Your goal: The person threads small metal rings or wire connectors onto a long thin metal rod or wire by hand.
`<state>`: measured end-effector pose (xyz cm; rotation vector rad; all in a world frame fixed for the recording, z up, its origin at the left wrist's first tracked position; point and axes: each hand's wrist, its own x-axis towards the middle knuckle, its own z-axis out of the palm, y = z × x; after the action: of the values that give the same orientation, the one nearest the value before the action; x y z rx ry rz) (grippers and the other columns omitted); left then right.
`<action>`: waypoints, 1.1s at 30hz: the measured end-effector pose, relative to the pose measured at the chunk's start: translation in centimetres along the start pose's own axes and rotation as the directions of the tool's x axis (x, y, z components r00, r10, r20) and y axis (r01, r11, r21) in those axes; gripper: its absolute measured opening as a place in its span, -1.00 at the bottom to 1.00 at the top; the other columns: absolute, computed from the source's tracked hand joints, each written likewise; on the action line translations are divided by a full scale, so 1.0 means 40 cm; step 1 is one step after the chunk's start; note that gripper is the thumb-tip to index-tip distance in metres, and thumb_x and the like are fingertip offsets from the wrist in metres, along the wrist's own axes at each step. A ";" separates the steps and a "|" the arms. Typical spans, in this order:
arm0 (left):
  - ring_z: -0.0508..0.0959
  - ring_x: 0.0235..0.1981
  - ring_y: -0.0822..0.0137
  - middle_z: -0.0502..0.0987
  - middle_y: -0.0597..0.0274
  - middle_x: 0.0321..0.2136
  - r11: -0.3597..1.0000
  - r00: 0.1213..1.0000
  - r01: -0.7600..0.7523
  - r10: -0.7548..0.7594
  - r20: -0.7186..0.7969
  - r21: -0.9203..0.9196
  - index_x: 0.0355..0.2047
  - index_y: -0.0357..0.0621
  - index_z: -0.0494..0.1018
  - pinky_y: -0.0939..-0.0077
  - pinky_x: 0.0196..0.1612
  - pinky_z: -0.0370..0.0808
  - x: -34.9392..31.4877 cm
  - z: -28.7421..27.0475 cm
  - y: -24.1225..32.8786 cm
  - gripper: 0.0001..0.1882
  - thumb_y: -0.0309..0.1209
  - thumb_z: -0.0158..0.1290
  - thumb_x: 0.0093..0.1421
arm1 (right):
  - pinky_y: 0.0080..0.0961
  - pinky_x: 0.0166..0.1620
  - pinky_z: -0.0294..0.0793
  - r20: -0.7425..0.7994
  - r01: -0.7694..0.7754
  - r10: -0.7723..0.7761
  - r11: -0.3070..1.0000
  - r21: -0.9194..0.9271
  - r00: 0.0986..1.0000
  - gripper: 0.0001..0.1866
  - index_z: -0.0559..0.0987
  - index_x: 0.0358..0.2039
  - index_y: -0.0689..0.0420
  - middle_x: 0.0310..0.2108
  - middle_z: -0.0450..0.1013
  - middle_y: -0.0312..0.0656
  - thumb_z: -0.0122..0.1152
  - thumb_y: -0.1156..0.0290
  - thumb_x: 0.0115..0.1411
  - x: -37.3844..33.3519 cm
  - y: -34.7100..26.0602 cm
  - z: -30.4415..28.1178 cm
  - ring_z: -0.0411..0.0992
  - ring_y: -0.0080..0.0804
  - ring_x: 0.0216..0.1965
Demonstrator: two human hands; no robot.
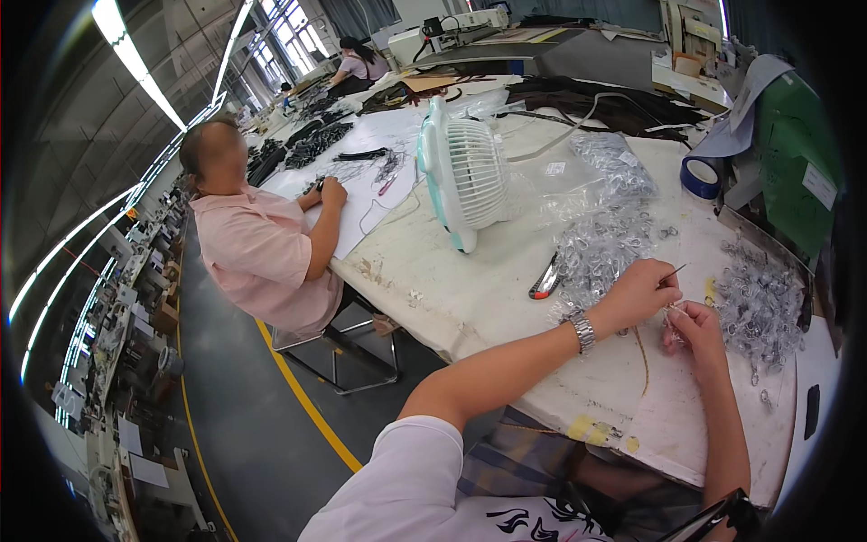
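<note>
My left hand (643,294), with a metal watch (582,332) at its wrist, is closed in a pinch. From its fingertips sticks out a thin, dark, pointed tool (677,269). My right hand (700,332) is closed just beside it, fingertips around something small and pale that is too small to name. Both hands are above the pale tabletop, fingertips close together. On the left lies a heap of small metal pieces in clear plastic (591,257); a similar heap (759,312) is to the right. A brownish cord (644,361) trails on the table below my left hand.
A red-and-black utility knife (545,278) lies by the left heap. A white-and-teal fan (465,172) stands farther back. Blue tape (701,177) and a green bag (795,158) are at the right. A person in pink (266,239) works across the table corner, seated on a stool (361,357).
</note>
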<state>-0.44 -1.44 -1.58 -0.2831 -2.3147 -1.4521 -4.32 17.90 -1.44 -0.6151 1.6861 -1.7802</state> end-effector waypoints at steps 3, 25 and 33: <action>0.60 -0.49 0.19 0.61 0.04 -0.52 0.995 0.999 0.027 -0.024 -0.030 0.097 -0.41 -0.32 0.57 0.30 -0.32 0.52 -0.011 0.008 0.028 -0.79 -0.39 0.27 0.17 | -0.57 -0.49 0.43 -0.008 -0.011 0.011 1.000 -0.019 1.000 -0.81 0.58 -0.35 0.19 -0.58 0.52 -0.25 0.20 0.36 0.37 -0.003 0.001 -0.010 0.41 -0.57 -0.62; 0.40 -0.64 0.57 0.54 0.32 -0.63 0.964 0.987 0.153 -0.158 0.004 0.219 -0.42 -0.29 0.57 0.50 -0.55 0.31 -0.017 -0.010 0.054 -0.76 -0.34 0.22 0.30 | -0.60 -0.24 0.61 0.116 -0.043 0.031 0.994 0.099 0.993 -0.74 0.61 -0.17 0.19 -0.33 0.63 -0.22 0.19 0.23 0.45 0.023 0.027 -0.077 0.57 -0.57 -0.38; 0.32 -0.66 0.64 0.50 0.42 -0.63 0.923 0.932 0.361 -0.359 0.037 -0.135 -0.40 -0.24 0.58 0.62 -0.58 0.24 -0.001 -0.012 0.054 -0.74 -0.30 0.20 0.34 | -0.63 -0.32 0.57 0.144 -0.065 0.054 0.995 0.070 0.988 -0.68 0.60 -0.16 0.17 -0.38 0.61 -0.25 0.12 0.15 0.49 0.013 0.050 -0.073 0.54 -0.60 -0.44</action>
<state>0.50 -0.91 0.36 0.1075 -2.3665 -1.7934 -6.51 19.59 -3.72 -0.6362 1.5202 -1.7079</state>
